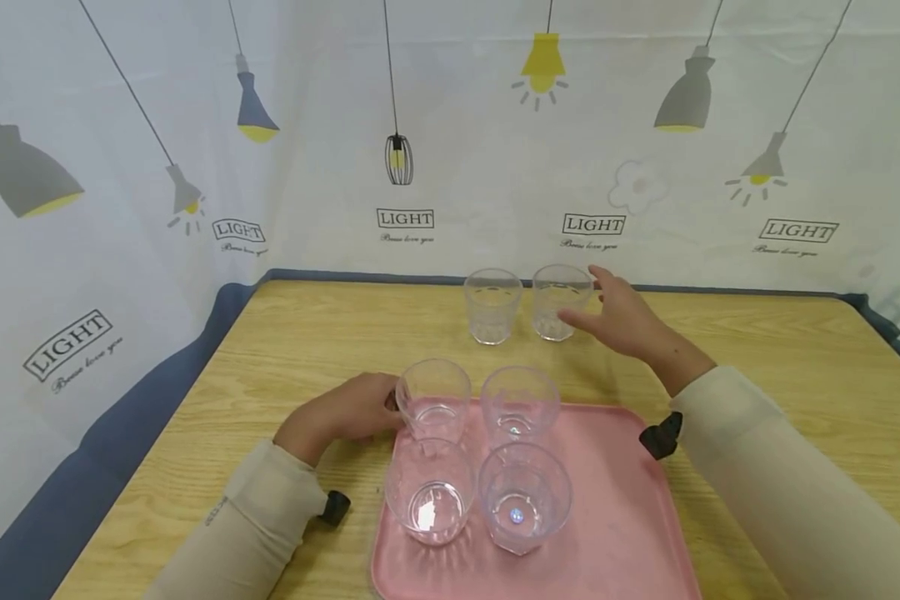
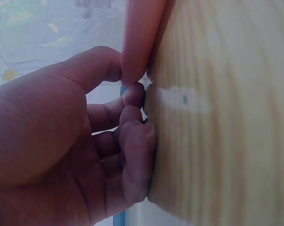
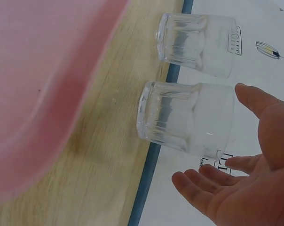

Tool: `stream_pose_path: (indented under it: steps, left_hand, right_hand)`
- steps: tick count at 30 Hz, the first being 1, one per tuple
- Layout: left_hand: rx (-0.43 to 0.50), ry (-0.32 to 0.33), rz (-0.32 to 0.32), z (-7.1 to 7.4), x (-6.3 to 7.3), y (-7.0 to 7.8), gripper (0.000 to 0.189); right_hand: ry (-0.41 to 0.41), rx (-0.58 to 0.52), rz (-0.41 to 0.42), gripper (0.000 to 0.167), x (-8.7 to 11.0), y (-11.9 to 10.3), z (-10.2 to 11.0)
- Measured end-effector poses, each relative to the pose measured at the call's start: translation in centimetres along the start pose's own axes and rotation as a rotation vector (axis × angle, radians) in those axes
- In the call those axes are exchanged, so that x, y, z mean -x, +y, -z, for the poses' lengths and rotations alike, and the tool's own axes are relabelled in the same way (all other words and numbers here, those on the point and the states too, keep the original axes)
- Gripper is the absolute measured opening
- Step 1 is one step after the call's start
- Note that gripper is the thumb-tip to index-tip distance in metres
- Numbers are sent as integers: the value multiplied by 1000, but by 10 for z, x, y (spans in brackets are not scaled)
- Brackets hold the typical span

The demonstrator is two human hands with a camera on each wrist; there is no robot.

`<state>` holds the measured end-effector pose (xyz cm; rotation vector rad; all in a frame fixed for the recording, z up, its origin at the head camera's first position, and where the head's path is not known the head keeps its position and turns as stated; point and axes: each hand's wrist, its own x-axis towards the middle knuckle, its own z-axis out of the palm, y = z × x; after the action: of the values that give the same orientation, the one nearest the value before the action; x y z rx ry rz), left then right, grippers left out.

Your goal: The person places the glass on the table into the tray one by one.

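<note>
My right hand (image 1: 624, 321) reaches beside a clear tumbler (image 1: 551, 304) at the back of the table. Thumb and fingers are spread around its right side; the right wrist view shows a gap between the hand and this tumbler (image 3: 186, 120). A second clear tumbler (image 1: 492, 308) stands upright just left of it. At the far left corner of a pink tray (image 1: 607, 500), my left hand (image 1: 352, 407) rests low on the table. The left wrist view shows its thumb and curled fingers pinching the tray's rim (image 2: 137, 42).
Several clear tumblers stand upright on the tray's left half, among them one at front left (image 1: 431, 492) and one at front right (image 1: 523, 500). The wooden table (image 1: 307, 333) ends at a curtain (image 1: 457, 100) printed with lamps.
</note>
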<state>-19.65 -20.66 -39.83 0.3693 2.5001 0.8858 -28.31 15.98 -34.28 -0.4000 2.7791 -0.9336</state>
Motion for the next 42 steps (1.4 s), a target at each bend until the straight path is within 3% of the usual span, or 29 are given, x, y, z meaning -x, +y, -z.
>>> stream_pose_path:
  steps: [14,25,42]
  left_hand:
    - [3,-1,11,-1,0,0,17]
    - [-16,1,-8,0,0,2,18]
    - [-15,-3,14,0,1,3,16]
  right_hand:
    - [-33,-34,-74,105,-14,7,-4]
    - [-36,-43,-76,101,-18,8,-10]
    - [-4,-109,-76,99,-8,8,-13]
